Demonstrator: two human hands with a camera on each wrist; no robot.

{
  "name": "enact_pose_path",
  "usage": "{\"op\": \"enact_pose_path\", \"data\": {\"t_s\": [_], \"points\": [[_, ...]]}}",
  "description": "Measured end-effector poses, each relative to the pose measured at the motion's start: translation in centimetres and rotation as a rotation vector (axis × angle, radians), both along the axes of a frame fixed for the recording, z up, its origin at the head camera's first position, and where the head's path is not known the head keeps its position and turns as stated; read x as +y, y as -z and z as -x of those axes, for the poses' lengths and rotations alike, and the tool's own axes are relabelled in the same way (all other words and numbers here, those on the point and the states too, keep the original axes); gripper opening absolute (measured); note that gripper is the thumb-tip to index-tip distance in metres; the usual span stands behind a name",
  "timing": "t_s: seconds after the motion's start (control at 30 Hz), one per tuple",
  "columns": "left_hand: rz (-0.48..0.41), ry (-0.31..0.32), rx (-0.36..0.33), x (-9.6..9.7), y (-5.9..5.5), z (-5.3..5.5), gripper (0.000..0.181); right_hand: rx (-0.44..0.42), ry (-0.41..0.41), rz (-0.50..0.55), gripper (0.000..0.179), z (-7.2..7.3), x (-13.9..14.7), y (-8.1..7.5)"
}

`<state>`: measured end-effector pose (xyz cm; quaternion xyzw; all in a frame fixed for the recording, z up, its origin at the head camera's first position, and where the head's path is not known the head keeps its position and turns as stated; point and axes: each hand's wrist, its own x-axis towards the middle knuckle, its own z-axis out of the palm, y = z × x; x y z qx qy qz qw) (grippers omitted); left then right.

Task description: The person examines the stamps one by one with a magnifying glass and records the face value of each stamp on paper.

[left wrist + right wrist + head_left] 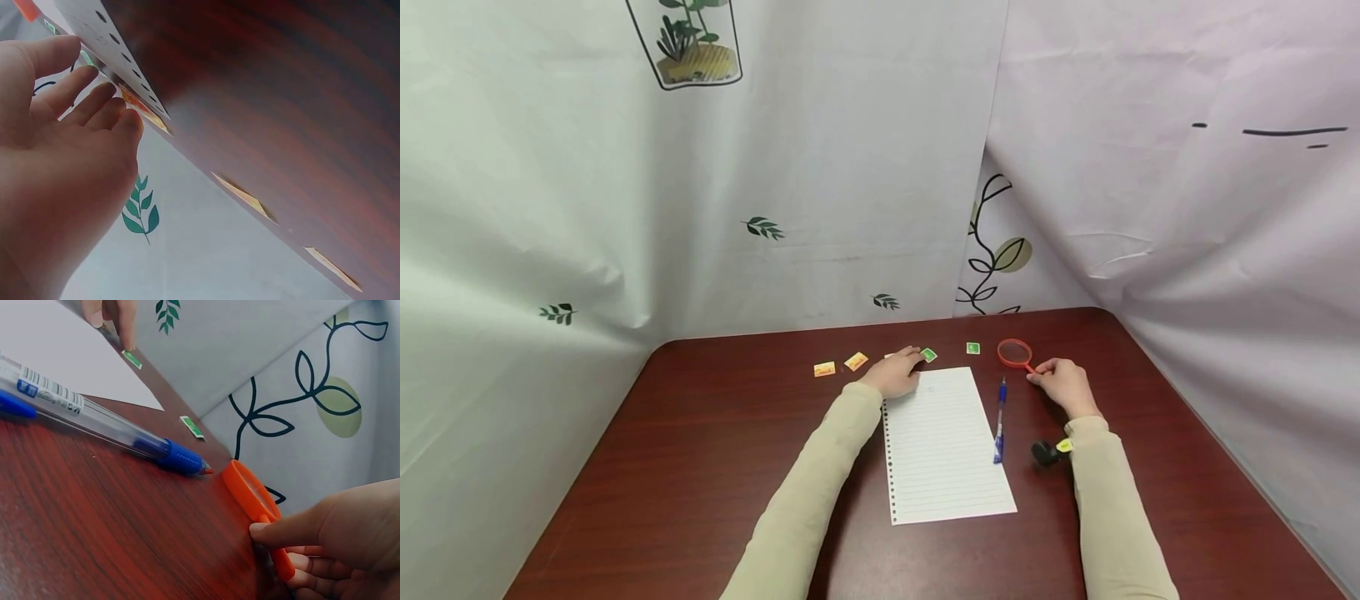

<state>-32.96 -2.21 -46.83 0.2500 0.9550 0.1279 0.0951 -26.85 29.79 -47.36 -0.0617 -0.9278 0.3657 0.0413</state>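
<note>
My left hand [895, 373] lies over the top left corner of a sheet of lined paper [943, 450]. A fingertip touches a green stamp [929, 355], as the right wrist view also shows. Partly behind that hand is an orange stamp [145, 111]. My right hand [1064, 387] pinches the handle of a red-orange magnifying glass [282, 561] between thumb and fingers. The lens end lies toward the back of the table, right of a second green stamp [973, 348]. A blue pen [1000, 421] lies by the paper's right edge, tip pointing away.
Two more orange stamps, one outer [824, 369] and one inner [856, 361], lie left of my left hand. A small black object [1043, 453] with a yellow-green tag sits beside my right sleeve. The dark red table [700, 467] meets a pale printed cloth [850, 167] behind.
</note>
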Motion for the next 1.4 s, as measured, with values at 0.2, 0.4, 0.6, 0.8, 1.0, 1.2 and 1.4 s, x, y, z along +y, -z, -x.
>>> {"op": "enact_pose_path", "data": {"t_s": [0.2, 0.4, 0.6, 0.8, 1.0, 1.2, 1.4], "points": [[0.011, 0.023, 0.021, -0.1, -0.1, -0.3, 0.048, 0.017, -0.030, -0.004, 0.029, 0.0, -0.2, -0.2], [0.022, 0.032, 0.062, -0.4, -0.5, -1.0, 0.049, 0.157, -0.067, -0.009, 0.023, 0.0, -0.7, -0.7], [0.051, 0.062, 0.140, -1.2, -0.6, -2.1, 0.052, 0.206, -0.136, -0.020, 0.018, -0.5, -1.0, -1.3], [0.049, 0.062, 0.193, -2.3, -0.6, -3.5, 0.056, 0.156, -0.268, -0.082, 0.019, -1.3, -1.5, -1.0], [0.077, 0.053, 0.218, -3.6, -0.5, -5.1, 0.066, 0.120, -0.393, -0.157, 0.024, -1.9, -2.4, -0.6], [0.076, 0.060, 0.212, -4.7, -0.6, -6.1, 0.071, 0.106, -0.450, -0.193, 0.026, -1.9, -2.7, -0.6], [0.065, 0.054, 0.160, -5.7, -0.5, -7.1, 0.075, 0.061, -0.473, -0.198, 0.028, -1.8, -2.8, -0.7]]}}
